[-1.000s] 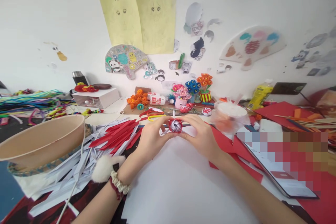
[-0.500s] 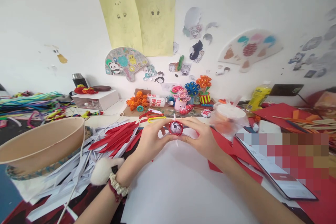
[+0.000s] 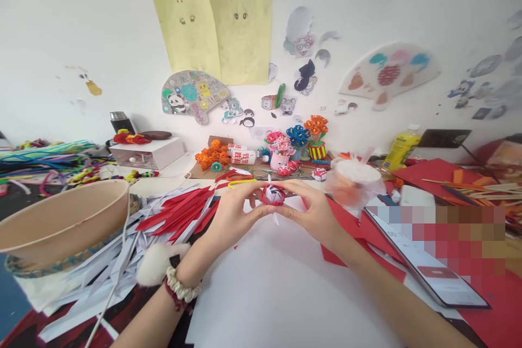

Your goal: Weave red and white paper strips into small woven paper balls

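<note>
Between my two hands is a small red and white woven paper ball (image 3: 273, 195), raised above a large white paper sheet (image 3: 285, 277). My left hand (image 3: 240, 209) grips its left side with thumb and fingers. On the other side, my right hand (image 3: 312, 209) pinches it, both thumbs meeting at its lower edge. White strip ends stick out above and below the ball. Behind it lie similar red and white paper balls (image 3: 319, 174). Yellow-handled scissors (image 3: 243, 183) rest just beyond my left hand.
Left are red paper strips (image 3: 179, 212), white strips (image 3: 85, 312), a beige basin (image 3: 65, 217) and a cable. On the right lie a tablet (image 3: 428, 261), red paper (image 3: 487, 304) and a bagged cup (image 3: 354, 176). Flower pots (image 3: 317, 150) and a yellow bottle (image 3: 402, 149) stand near the wall.
The paper ball has turned slightly between my fingers, so its white weave faces differently. Both hands stay closed on it in nearly the same place. The view has shifted a little.
</note>
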Motion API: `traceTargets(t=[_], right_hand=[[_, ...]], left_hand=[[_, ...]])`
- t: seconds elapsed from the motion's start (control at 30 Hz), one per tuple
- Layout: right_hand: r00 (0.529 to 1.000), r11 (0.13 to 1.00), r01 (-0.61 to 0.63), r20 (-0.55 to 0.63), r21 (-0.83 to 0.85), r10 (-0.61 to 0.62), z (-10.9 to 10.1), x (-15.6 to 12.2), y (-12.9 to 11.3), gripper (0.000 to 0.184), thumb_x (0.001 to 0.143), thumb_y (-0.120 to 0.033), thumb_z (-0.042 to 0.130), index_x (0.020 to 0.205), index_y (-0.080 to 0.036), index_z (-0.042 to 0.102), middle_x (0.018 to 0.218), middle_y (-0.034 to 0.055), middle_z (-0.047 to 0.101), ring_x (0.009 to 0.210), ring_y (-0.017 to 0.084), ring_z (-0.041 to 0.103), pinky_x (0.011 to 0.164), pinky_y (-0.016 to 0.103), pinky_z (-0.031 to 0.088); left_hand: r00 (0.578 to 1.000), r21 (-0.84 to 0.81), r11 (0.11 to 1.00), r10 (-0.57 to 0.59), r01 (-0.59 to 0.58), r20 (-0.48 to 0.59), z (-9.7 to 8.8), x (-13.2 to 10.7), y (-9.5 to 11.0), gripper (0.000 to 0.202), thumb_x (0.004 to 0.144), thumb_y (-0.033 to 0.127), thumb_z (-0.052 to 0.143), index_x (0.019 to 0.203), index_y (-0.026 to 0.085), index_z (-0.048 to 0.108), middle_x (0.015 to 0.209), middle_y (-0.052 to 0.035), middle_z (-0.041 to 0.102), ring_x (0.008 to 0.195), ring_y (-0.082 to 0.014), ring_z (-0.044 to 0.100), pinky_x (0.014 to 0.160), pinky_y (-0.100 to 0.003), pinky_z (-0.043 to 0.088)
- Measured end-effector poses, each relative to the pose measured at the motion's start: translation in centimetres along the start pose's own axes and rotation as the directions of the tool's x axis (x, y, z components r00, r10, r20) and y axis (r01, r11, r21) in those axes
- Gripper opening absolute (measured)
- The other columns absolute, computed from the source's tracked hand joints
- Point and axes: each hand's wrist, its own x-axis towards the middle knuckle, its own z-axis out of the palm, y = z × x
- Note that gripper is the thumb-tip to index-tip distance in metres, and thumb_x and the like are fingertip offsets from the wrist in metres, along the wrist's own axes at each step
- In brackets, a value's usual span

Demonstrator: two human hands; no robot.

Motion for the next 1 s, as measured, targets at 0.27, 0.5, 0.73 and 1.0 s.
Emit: traceTargets(t=[0.27, 0.5, 0.73, 1.0], right_hand=[[0.994, 0.993, 0.093, -0.053, -0.072, -0.097, -0.1, 0.1, -0.5, 0.032, 0.079, -0.031, 0.073, 0.111, -0.027, 0.067, 0.107, 0.0042, 0.068, 0.103, 0.022, 0.061, 0.089, 0.037, 0.051], [0.979, 0.969, 0.172, -0.08, -0.177, -0.189, 0.2, -0.2, 0.1, 0.035, 0.083, -0.027, 0.069, 0.118, -0.03, 0.065, 0.109, 0.0044, 0.068, 0.103, 0.024, 0.06, 0.089, 0.04, 0.051], [0.965, 0.955, 0.192, -0.132, -0.228, -0.226, 0.1, -0.2, 0.9, 0.034, 0.081, -0.025, 0.071, 0.115, -0.03, 0.067, 0.11, 0.0032, 0.07, 0.11, 0.025, 0.059, 0.098, 0.044, 0.047], [0.965, 0.95, 0.185, -0.135, -0.252, -0.224, 0.2, -0.2, 1.0, 0.031, 0.081, -0.027, 0.071, 0.112, -0.029, 0.068, 0.109, 0.0038, 0.071, 0.11, 0.026, 0.06, 0.098, 0.046, 0.047]], left_hand=[[0.986, 0.031, 0.999, 0.039, -0.035, -0.163, 0.5, -0.2, 0.3, 0.035, 0.073, 0.041, 0.076, 0.099, 0.02, 0.064, 0.088, -0.0006, 0.071, 0.066, -0.0114, 0.06, 0.066, -0.024, 0.048], [0.979, 0.02, 0.992, 0.127, -0.125, -0.156, 0.4, -0.2, 0.3, 0.031, 0.074, 0.03, 0.076, 0.103, 0.022, 0.066, 0.09, -0.0006, 0.072, 0.071, -0.0126, 0.061, 0.069, -0.025, 0.049], [0.986, 0.001, 0.995, 0.101, -0.102, -0.134, 0.7, -0.4, 0.1, 0.031, 0.078, 0.021, 0.071, 0.109, 0.023, 0.066, 0.096, -0.0024, 0.073, 0.075, -0.013, 0.064, 0.064, -0.024, 0.049], [0.992, -0.029, 0.997, 0.075, -0.078, -0.106, 0.5, -0.3, 0.6, 0.025, 0.079, 0.021, 0.07, 0.103, 0.023, 0.069, 0.096, -0.0032, 0.073, 0.079, -0.0154, 0.065, 0.07, -0.026, 0.051]])
